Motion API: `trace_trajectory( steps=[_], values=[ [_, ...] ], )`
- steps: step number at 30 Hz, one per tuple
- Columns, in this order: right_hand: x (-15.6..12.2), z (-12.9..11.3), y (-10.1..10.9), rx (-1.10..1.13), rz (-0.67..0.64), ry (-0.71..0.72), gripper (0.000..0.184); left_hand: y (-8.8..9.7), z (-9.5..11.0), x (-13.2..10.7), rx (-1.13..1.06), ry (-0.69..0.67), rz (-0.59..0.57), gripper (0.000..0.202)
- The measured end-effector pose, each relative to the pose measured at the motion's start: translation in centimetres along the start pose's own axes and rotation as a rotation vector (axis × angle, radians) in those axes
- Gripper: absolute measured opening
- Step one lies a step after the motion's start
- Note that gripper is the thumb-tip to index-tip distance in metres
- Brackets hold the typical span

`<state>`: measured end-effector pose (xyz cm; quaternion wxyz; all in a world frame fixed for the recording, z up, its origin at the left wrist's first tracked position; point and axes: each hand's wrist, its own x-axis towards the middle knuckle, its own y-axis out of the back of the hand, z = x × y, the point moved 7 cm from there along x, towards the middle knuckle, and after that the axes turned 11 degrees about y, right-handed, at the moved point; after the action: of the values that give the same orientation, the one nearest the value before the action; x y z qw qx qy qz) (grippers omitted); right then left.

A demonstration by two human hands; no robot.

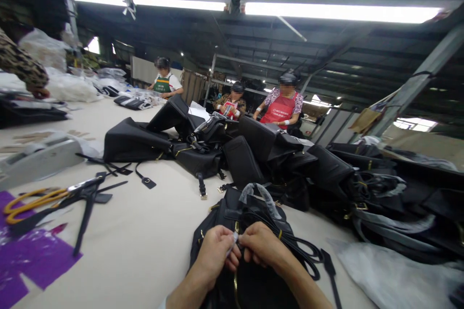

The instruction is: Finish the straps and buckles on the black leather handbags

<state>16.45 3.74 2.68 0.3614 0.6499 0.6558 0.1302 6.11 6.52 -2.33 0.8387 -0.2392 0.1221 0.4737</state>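
Observation:
A black bag [263, 287] with gold zips lies in front of me, its top handle [266, 198] wrapped in clear plastic. Over its middle, my left hand [216, 251] is closed in a pinch on a small whitish piece [235, 237] that looks like thin plastic. My right hand [263, 245] meets it there, fingertips pinched together; what they grip is too small to make out. Just above the fingertips shows a gold zip pull [237, 226]. A bundled black strap [302, 246] rests on the bag's right side, by my right wrist.
Several black bags [246, 159] are heaped across the table. Left lie yellow-handled scissors [39, 200], black straps [87, 217], purple plastic [43, 260] and a grey tape dispenser [39, 159]. Clear plastic [395, 270] lies at right. Co-workers [281, 106] stand beyond; another person's sleeve [21, 65] reaches in at left.

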Motion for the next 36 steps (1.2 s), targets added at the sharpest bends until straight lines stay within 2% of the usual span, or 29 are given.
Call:
trace_trajectory(
  steps=[3, 6, 13, 17, 22, 27, 31, 36],
  values=[
    [-0.2, 0.3, -0.6, 0.021, 0.009, -0.023, 0.034, -0.1, 0.2, -0.2, 0.007, -0.021, -0.011, 0.021],
    [-0.5, 0.9, -0.5, -0.006, 0.079, -0.017, 0.034, -0.1, 0.3, -0.3, 0.015, -0.03, -0.013, 0.023],
    [-3.0, 1.7, 1.5, -0.073, 0.314, 0.05, 0.019, -0.1, 0.3, -0.1, 0.025, -0.051, 0.005, 0.022],
    [-3.4, 1.0, 1.2, 0.162, 0.314, 0.09, 0.015, -0.1, 0.4, -0.3, 0.041, -0.075, 0.005, 0.025],
    [-2.8, 0.4, -0.4, 0.398, 0.237, 0.069, 0.028, -0.2, 0.6, -0.7, 0.057, -0.112, 0.0, 0.03],
    [-2.3, 0.9, -1.6, 0.646, 0.209, -0.009, 0.032, -0.5, 1.0, -1.1, 0.086, -0.162, -0.011, 0.034],
    [-1.8, 1.4, -2.7, 0.82, 0.239, -0.081, 0.04, -0.5, 1.0, -1.5, 0.109, -0.182, 0.011, 0.036],
    [-1.7, 1.6, -3.7, 0.987, 0.324, -0.118, 0.04, -0.6, 1.2, -1.9, 0.129, -0.173, 0.039, 0.027]
  ],
)
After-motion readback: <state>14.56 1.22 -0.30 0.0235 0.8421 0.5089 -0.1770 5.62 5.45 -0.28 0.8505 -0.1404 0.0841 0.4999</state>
